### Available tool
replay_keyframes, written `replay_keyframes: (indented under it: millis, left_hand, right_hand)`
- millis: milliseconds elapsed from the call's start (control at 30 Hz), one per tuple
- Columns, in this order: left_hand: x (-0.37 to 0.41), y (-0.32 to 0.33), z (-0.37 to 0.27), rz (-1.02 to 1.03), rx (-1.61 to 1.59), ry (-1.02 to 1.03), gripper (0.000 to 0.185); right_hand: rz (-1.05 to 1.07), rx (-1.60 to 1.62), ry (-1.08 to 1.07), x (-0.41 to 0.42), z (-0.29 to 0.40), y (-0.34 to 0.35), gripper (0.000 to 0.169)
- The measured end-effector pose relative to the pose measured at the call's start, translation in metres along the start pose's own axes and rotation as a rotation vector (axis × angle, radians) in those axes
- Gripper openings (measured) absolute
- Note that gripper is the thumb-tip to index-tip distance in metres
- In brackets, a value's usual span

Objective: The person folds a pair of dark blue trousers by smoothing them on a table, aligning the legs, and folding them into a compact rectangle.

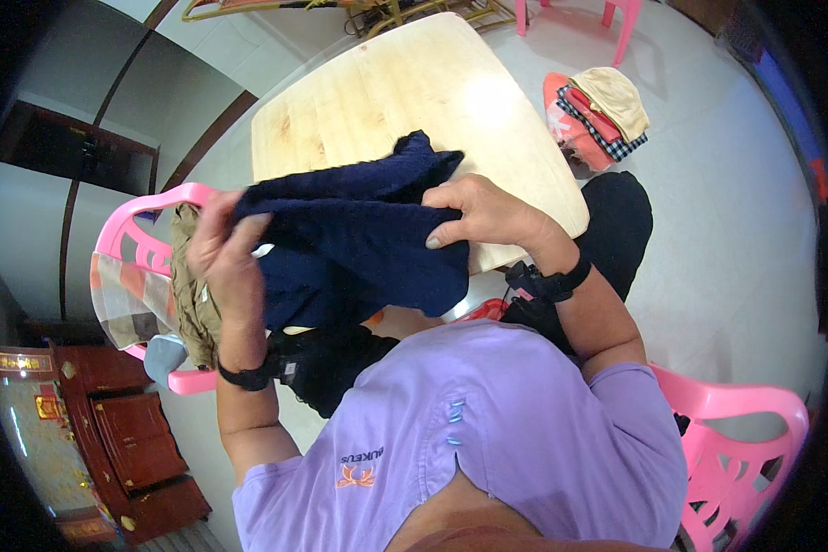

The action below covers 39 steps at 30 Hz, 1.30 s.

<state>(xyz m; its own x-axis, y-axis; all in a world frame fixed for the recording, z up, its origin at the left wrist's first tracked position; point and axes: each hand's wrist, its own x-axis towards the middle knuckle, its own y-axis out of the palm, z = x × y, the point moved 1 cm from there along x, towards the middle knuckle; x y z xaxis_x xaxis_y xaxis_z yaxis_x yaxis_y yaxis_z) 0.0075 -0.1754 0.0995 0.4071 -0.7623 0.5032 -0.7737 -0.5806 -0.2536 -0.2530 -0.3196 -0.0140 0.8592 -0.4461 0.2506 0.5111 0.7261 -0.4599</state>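
Observation:
A dark navy cloth garment [359, 255] hangs between my two hands, over the near edge of the wooden tabletop [386, 90] and my lap. My left hand [228, 255], somewhat blurred, grips its left end near a small white tag. With thumb and fingers my right hand [472, 210] pinches the garment's upper right part. A folded-over flap of the same cloth lies along the top and rests on the table. Each wrist wears a black band.
To the left, a pink plastic chair [186, 193] holds an olive garment [196, 297] and a checked cloth [127, 303]. A stack of folded cloths [604, 117] sits beyond the table's right edge. Another pink chair [738, 400] stands at lower right.

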Motion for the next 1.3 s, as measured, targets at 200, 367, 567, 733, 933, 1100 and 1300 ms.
replay_keyframes:
  millis: [200, 367, 567, 733, 933, 1100, 1300]
  left_hand:
    - [-0.004, -0.088, -0.014, -0.288, -0.092, 0.191, 0.021]
    - [-0.025, -0.120, -0.005, -0.288, -0.161, 0.089, 0.017]
    - [-0.071, -0.146, 0.061, -0.296, -0.226, -0.192, 0.024]
    - [-0.108, -0.154, 0.097, -0.320, -0.310, -0.275, 0.025]
    - [-0.126, -0.159, 0.101, -0.279, -0.296, -0.275, 0.026]
    - [-0.131, -0.157, 0.103, -0.193, -0.232, -0.251, 0.026]
    - [-0.133, -0.146, 0.099, -0.184, -0.186, -0.276, 0.027]
  right_hand:
    - [-0.106, -0.473, -0.037, 0.002, 0.000, 0.000, 0.023]
    - [-0.372, -0.277, -0.208, 0.008, 0.014, 0.000, 0.028]
    - [-0.520, 0.051, 0.034, 0.012, -0.001, -0.001, 0.018]
    - [-0.376, 0.271, 0.522, 0.021, -0.046, 0.014, 0.014]
    - [-0.266, 0.413, 0.774, 0.054, -0.037, 0.022, 0.026]
    - [-0.165, 0.445, 0.902, 0.070, -0.044, 0.031, 0.031]
    - [-0.142, 0.388, 0.804, 0.075, -0.026, 0.053, 0.019]
